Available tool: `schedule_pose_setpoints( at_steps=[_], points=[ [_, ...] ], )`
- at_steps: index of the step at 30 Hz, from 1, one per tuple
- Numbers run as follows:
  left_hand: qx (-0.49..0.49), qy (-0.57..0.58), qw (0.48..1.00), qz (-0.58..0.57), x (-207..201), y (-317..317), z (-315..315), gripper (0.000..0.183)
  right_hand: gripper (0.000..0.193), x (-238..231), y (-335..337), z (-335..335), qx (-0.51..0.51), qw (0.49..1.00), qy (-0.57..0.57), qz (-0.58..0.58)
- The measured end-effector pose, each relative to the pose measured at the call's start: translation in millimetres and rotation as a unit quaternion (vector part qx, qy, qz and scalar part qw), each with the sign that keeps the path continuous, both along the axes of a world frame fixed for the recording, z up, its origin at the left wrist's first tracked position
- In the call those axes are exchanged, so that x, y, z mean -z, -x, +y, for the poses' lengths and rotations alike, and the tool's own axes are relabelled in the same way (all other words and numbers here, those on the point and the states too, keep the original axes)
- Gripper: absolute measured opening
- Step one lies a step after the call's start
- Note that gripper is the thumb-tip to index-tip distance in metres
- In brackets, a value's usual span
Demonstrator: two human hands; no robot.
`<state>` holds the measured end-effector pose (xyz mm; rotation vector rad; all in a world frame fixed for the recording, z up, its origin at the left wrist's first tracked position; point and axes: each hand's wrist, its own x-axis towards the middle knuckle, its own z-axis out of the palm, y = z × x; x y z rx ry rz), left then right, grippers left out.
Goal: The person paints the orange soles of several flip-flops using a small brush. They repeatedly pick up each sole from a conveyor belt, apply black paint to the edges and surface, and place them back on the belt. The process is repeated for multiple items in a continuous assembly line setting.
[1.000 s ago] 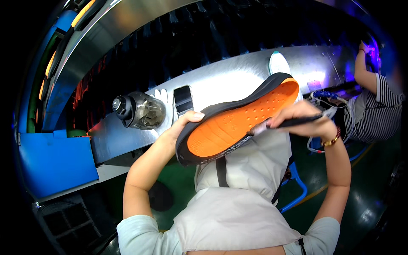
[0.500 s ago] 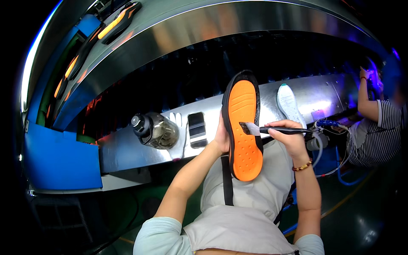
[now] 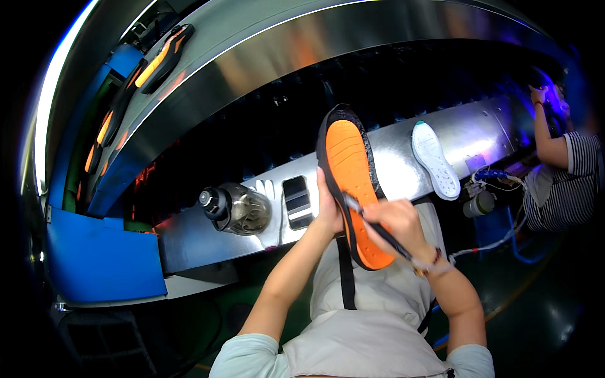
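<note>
the orange-and-black sole (image 3: 350, 164) over the person's lap runs lengthwise from eleven to five o'clock; the left hand (image 3: 329, 211), the one right against it, is part-curled round its edge at eight, some fingers hidden. the right hand (image 3: 400, 223), closed round a brush (image 3: 394, 244), sits at four o'clock from its middle; the tip points toward half past ten; blur hides whether it touches
</note>
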<state>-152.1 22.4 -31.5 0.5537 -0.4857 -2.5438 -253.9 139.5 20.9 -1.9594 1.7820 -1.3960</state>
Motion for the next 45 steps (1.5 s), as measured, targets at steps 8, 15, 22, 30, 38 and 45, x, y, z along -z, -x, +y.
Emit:
schedule_pose_setpoints(
  at_steps=[8, 15, 22, 30, 38, 45],
  points=[
    [0.024, -0.033, 0.995, 0.09, -27, -12, 21, 0.077, 0.014, -44, 39, 4, -0.089, 0.958, -0.062, -0.265],
    [-0.015, -0.002, 0.996, 0.085, -43, -3, 27, 0.078, 0.012, -58, 30, 3, -0.215, 0.952, -0.067, -0.207],
    [-0.087, 0.103, 0.991, 0.024, -58, -2, 22, 0.074, 0.014, -52, 35, 7, -0.165, 0.946, -0.055, -0.275],
    [-0.224, 0.147, 0.962, 0.044, -61, 1, 0, 0.069, 0.016, -56, 38, 15, -0.16, 0.966, -0.069, -0.192],
    [-0.198, 0.181, 0.961, 0.069, -54, -5, -23, 0.079, 0.016, -52, 42, 27, -0.131, 0.962, -0.079, -0.227],
    [-0.215, 0.19, 0.955, 0.073, -71, -10, -20, 0.066, 0.02, -45, 50, 47, -0.188, 0.913, -0.129, -0.338]
  ],
)
